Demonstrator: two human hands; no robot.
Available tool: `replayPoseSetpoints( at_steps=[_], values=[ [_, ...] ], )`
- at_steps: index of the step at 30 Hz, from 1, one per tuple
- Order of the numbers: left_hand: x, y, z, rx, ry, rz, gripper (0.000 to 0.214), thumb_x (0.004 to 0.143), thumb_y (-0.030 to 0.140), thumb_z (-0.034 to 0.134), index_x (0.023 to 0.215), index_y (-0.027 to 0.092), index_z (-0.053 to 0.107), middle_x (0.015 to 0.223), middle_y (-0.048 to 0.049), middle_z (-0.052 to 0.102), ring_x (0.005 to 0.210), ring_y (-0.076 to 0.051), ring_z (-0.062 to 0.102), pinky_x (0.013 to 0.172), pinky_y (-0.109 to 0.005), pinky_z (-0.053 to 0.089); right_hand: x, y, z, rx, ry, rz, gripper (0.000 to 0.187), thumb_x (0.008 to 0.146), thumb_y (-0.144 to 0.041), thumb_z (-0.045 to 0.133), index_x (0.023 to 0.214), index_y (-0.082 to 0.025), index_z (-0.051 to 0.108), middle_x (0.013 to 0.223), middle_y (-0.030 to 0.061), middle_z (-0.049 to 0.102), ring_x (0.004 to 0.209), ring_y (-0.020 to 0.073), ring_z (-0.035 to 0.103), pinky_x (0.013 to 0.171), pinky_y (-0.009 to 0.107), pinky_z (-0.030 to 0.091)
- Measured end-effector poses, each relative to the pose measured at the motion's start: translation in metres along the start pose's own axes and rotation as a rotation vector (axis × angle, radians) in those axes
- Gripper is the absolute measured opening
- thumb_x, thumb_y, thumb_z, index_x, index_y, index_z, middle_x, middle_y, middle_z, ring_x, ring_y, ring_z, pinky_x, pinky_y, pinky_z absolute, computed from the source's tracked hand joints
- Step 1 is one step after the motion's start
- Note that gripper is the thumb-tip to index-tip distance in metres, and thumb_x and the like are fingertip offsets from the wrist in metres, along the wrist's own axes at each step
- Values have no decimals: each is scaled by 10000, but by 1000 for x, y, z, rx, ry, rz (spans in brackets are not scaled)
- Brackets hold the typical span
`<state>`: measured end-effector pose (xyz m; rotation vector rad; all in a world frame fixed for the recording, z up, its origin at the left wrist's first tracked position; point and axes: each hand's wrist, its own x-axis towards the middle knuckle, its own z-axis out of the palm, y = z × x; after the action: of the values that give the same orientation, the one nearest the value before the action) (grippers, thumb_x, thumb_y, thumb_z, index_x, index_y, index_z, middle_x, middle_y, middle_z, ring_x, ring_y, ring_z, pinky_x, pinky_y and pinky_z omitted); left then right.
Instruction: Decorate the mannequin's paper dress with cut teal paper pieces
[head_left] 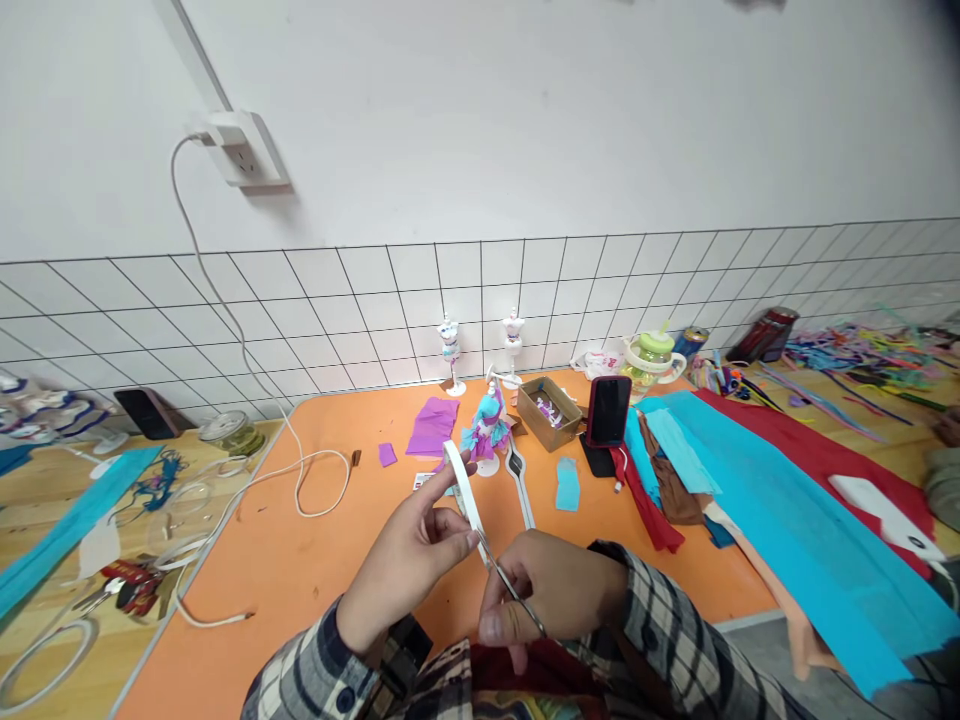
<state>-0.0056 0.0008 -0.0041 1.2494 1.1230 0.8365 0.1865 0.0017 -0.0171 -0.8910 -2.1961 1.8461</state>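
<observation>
Head view: left hand (pixel 411 555) pinches a white band (pixel 466 492) between thumb and fingers, over near middle of orange tabletop (pixel 300 570). Right hand (pixel 551 585) curled around scissors (pixel 511 588), blades up at the band's lower end; can't tell if blades are apart. Just beyond, small form in blue-purple dress (pixel 489 425); purple cloth (pixel 433 428) left of it, open cardboard box (pixel 559 432) right. Two white dress forms farther back by wall. Phone (pixel 608 410) upright on stand, right of box. Long blue cloth (pixel 787 520) across right side.
</observation>
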Motion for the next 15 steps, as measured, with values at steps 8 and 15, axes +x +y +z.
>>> replayPoseSetpoints(
  at_steps=[8, 15],
  values=[
    [-2, 1, -1, 0, 7, 3, 848, 732, 240, 694, 1463, 190, 267, 625, 33, 591, 608, -118, 534, 605, -247, 409, -5, -10, -1, -131, 60, 82, 502, 774, -635, 573, 765, -168, 756, 545, -11, 644, 436, 73, 439, 423, 181, 295],
    [-2, 1, -1, 8, 0, -1, 873, 721, 230, 700, 1468, 173, 250, 607, 38, 587, 591, -110, 518, 585, -239, 403, -2, 0, -1, -67, 19, 55, 521, 779, -646, 559, 818, -167, 761, 540, -10, 635, 444, 72, 444, 440, 178, 304]
  ],
)
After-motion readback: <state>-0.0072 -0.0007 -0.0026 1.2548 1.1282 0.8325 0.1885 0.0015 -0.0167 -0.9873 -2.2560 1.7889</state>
